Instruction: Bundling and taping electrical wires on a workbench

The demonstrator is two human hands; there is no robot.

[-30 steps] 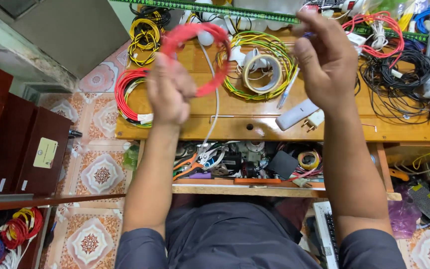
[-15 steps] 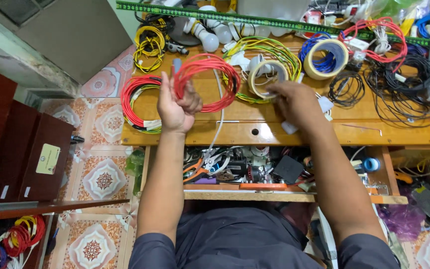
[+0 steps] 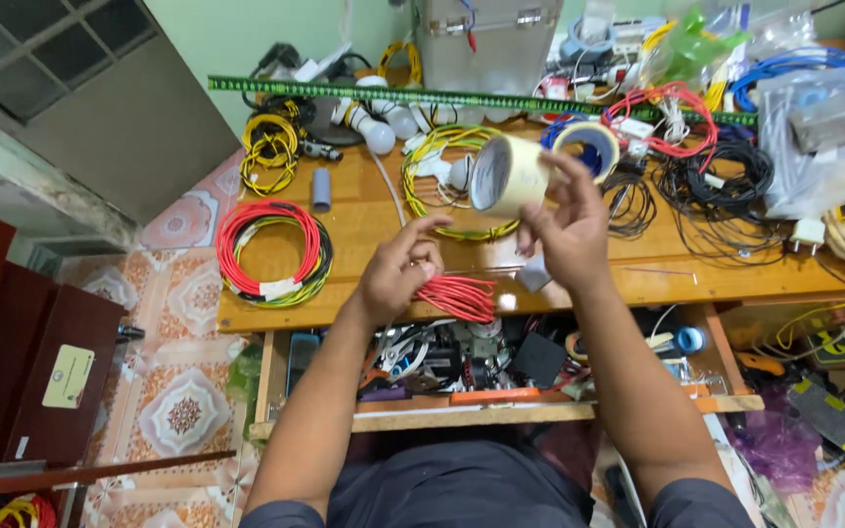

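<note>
My right hand (image 3: 567, 227) holds a cream roll of tape (image 3: 507, 176) up above the wooden workbench (image 3: 374, 235), its hole facing left. My left hand (image 3: 398, 274) grips a bundle of red wire (image 3: 457, 298) folded flat near the bench's front edge. The two hands are close together, about a hand's width apart. A yellow-green wire coil (image 3: 442, 166) lies on the bench behind the tape roll.
A red and green wire coil (image 3: 274, 249) lies at the bench's left end, a yellow coil (image 3: 268, 152) behind it. Black cables (image 3: 716, 191), another tape roll (image 3: 589, 147), bulbs (image 3: 378, 132) and a green strip (image 3: 393, 95) crowd the back. A cluttered shelf (image 3: 481, 367) sits below.
My right hand picked the cream tape roll off the bench and raised it. The red wire loop in my left hand came down to the front edge, now folded into a flat bundle.
</note>
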